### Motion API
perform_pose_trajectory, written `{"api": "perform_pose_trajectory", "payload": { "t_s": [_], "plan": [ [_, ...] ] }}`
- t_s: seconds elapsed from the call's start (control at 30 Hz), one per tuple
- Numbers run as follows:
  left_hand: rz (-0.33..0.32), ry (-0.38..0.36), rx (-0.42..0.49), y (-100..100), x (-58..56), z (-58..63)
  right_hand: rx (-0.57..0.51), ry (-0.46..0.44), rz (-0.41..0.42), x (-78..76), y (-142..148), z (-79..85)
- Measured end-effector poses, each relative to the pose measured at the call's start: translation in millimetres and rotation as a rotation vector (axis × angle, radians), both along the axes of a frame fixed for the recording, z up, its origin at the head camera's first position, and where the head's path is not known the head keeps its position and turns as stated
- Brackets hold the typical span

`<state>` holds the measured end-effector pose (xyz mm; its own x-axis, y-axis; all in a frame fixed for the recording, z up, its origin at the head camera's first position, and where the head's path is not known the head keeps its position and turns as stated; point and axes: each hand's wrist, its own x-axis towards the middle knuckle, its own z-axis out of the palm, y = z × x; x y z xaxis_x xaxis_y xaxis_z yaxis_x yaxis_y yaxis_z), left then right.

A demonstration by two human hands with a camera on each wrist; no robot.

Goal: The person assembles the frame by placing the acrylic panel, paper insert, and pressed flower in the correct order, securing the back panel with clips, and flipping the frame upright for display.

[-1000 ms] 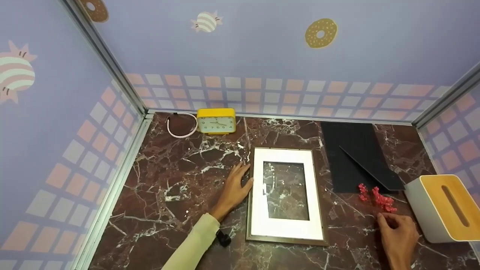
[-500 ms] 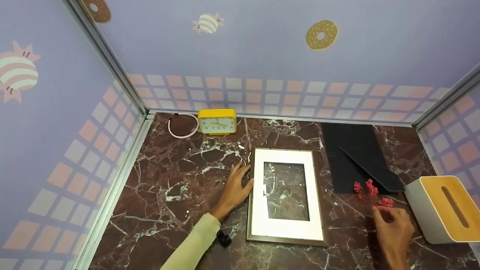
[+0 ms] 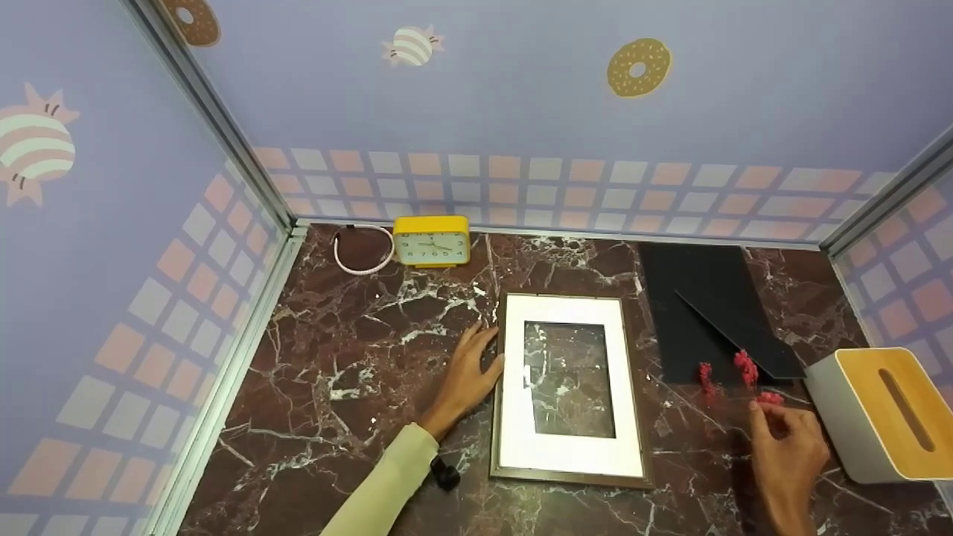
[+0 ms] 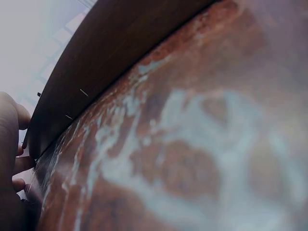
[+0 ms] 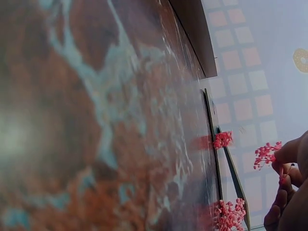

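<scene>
My right hand (image 3: 791,450) pinches a small sprig of pinkish-red flowers (image 3: 745,368) between thumb and fingertips. The right wrist view shows its blossom (image 5: 265,156) held off the marble top. Two more red flower clusters lie close by, one to the left (image 3: 706,378) near the black board, another just beyond the fingers (image 3: 770,398). My left hand (image 3: 463,380) rests on the table with fingers extended, fingertips right at the left edge of a brown-rimmed picture frame (image 3: 625,387). That frame lies flat, with a white mat around a clear window.
A black sheet (image 3: 689,275) lies at back right, its stand leg (image 3: 737,342) angled up. To the right stands a tissue box with a wooden lid (image 3: 886,402). A yellow alarm clock (image 3: 432,242) and a white ring-shaped band (image 3: 361,270) sit by the back wall.
The right hand has moved slightly away from me with the sprig. The flower clusters, bunched closer before, now stand apart. The left hand and picture frame have kept their places.
</scene>
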<state>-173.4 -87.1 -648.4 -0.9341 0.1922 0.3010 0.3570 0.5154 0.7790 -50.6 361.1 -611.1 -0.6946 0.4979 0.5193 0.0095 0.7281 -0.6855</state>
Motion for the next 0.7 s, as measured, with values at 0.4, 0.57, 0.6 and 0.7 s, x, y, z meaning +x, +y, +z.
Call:
{"api": "perform_pose_trajectory", "payload": {
  "t_s": [0.4, 0.57, 0.6, 0.7],
  "plan": [
    [0.0, -0.007, 0.003, 0, -0.5, 1.9, -0.045, 0.07, 0.072, -11.9, -25, 1.7],
    [-0.005, -0.014, 0.007, 0, 0.1, 2.3, -0.084, 0.038, 0.144, -21.5, -46, 0.3],
    [-0.003, -0.014, 0.007, 0, 0.2, 2.1, -0.093, 0.038, 0.164, -23.7, -50, 0.0],
    [-0.002, -0.012, 0.005, 0, 0.5, 1.4, -0.118, 0.057, 0.224, -29.7, -61, -0.9]
  ]
}}
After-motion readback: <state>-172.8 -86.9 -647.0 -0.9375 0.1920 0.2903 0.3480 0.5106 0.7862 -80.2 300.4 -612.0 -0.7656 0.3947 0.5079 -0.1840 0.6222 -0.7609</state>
